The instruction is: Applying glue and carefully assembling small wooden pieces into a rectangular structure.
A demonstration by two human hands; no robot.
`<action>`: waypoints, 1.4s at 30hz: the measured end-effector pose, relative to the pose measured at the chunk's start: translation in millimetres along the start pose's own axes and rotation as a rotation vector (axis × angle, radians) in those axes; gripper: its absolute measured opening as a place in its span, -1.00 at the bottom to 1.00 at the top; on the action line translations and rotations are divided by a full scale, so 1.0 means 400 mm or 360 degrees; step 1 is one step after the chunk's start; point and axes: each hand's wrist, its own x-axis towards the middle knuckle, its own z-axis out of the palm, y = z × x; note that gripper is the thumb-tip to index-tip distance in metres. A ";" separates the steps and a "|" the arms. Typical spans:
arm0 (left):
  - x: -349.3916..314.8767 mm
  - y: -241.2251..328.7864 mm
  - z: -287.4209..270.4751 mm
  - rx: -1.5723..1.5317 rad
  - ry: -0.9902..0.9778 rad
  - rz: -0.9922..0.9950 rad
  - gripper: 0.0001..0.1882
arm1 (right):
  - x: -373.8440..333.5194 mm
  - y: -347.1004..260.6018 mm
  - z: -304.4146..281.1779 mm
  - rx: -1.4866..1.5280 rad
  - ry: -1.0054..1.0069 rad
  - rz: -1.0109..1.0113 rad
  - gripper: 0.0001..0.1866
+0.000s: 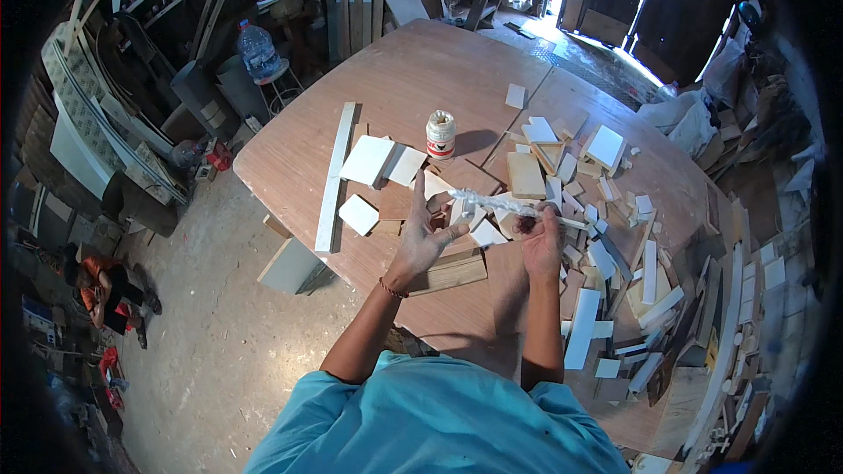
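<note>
My right hand (pixel 542 246) pinches a thin stick (pixel 496 202) coated in lumpy white stuff, which may be glue. The stick lies almost level, with its coated end pointing left toward my other hand. My left hand (pixel 424 233) is raised over the wood pieces, thumb and fingers spread wide, near that end; I see nothing gripped in it. Beyond the hands, an open white jar (pixel 441 142) with a red-and-black label stands upright on the brown table (pixel 421 61). White-faced square boards (pixel 367 160) lie left of the jar, and a grooved wooden piece (pixel 452 272) lies below my hands.
A long white-topped strip (pixel 336 180) lies at the table's left. Many wood offcuts (pixel 606 254) crowd the right side. A board (pixel 290 265) leans beside the table's left edge. At far left sits another person (pixel 105 290). A water bottle (pixel 258 51) rests on a stool.
</note>
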 end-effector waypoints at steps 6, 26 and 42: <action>0.005 -0.045 -0.018 0.0143 0.0046 0.0059 0.09 | -0.027 -0.013 0.000 0.0104 -0.0083 0.0071 -0.78; -0.007 -0.025 0.019 -0.0401 -0.0079 -0.0134 0.06 | -0.006 0.019 0.003 0.0192 0.0275 0.0121 -0.73; -0.003 -0.065 0.017 -0.0524 0.0017 -0.0186 -0.01 | -0.059 0.043 0.038 0.0185 0.0194 0.0142 -0.78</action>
